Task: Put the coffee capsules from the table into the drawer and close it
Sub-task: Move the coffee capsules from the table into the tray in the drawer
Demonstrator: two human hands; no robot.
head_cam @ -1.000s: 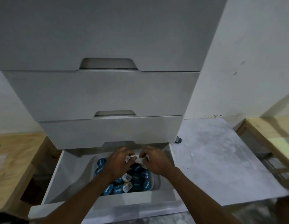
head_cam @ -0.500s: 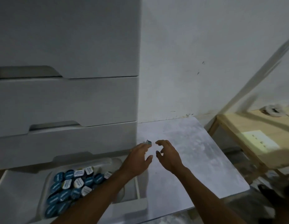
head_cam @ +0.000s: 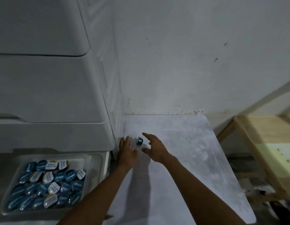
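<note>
A single blue coffee capsule (head_cam: 139, 141) lies on its side on the grey table (head_cam: 181, 159), close to the drawer cabinet. My left hand (head_cam: 127, 153) is open just left of it, fingers flat near the cabinet side. On the capsule's right, my right hand (head_cam: 154, 147) is spread open, not touching it. The bottom drawer (head_cam: 105, 164) stands pulled out at lower left. Inside it a clear tray (head_cam: 11, 179) holds several blue and white capsules (head_cam: 48, 182).
Shut white drawers (head_cam: 51, 88) rise above the open one. A white wall (head_cam: 189, 62) backs the table. A light wooden bench (head_cam: 267, 146) stands to the right, past a gap with dark clutter on the floor.
Both hands have left the drawer tray and moved right onto the table, now flanking the lone capsule. The view has swung right and come closer.
</note>
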